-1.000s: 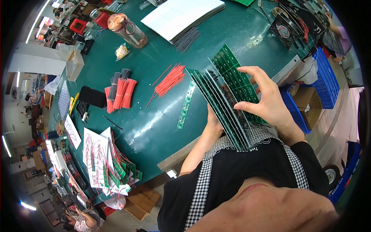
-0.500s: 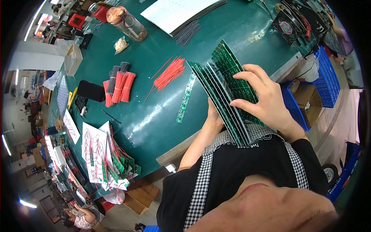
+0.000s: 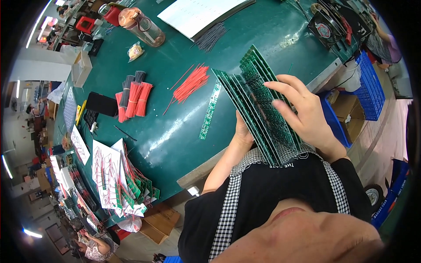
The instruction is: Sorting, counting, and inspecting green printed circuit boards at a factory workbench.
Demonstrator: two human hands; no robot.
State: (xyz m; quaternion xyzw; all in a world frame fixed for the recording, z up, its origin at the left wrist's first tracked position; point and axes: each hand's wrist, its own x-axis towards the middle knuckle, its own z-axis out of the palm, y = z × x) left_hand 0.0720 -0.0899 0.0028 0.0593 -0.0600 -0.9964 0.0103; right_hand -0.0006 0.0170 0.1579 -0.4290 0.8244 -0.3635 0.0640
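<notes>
A stack of green circuit boards (image 3: 247,116) stands upright against my apron, fanned apart like an opened book. My left hand (image 3: 244,130) grips the stack from its left side; most of its fingers are hidden behind the boards. My right hand (image 3: 302,105) is at the right-hand boards, fingers spread, with fingertips at their inner face and the thumb slightly blurred. A narrow green circuit board strip (image 3: 210,109) lies on the table left of the stack. Farther left are loose red wires (image 3: 191,83) and bundled red wires (image 3: 137,98) with grey bundles.
White sheets with wired boards (image 3: 107,168) pile at the table's left edge. A black phone (image 3: 101,104), a bottle (image 3: 147,30), a paper pad (image 3: 193,17) and grey wires (image 3: 210,37) lie farther back. A black fan (image 3: 324,28) stands far right, near a blue crate (image 3: 372,92).
The gap in the stack has shifted: more boards now lean to the right side. My right thumb has moved from the left boards up and right.
</notes>
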